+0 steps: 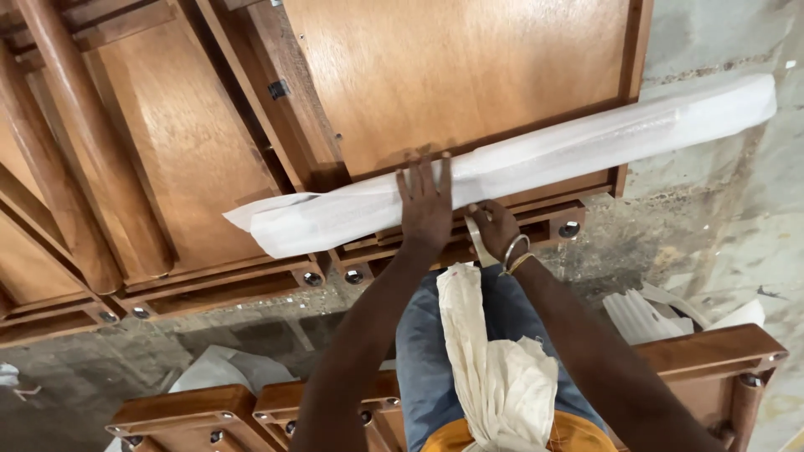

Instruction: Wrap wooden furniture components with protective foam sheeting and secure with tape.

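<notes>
A long piece wrapped in white foam sheet [519, 163] lies across the edge of a brown wooden panel [452, 75]. My left hand [425, 205] presses flat on the foam with fingers spread. Just to its right, my right hand [494, 228], with bangles on the wrist, is closed on a roll of tape [479, 241] whose strip runs up toward the foam. A white cloth [494, 360] hangs over my lap.
More wooden furniture panels [167, 142] with metal bolts lie side by side to the left. Wooden frame parts [720, 351] stand near my legs. Crumpled foam scraps [645, 314] sit on the rough concrete floor [729, 209].
</notes>
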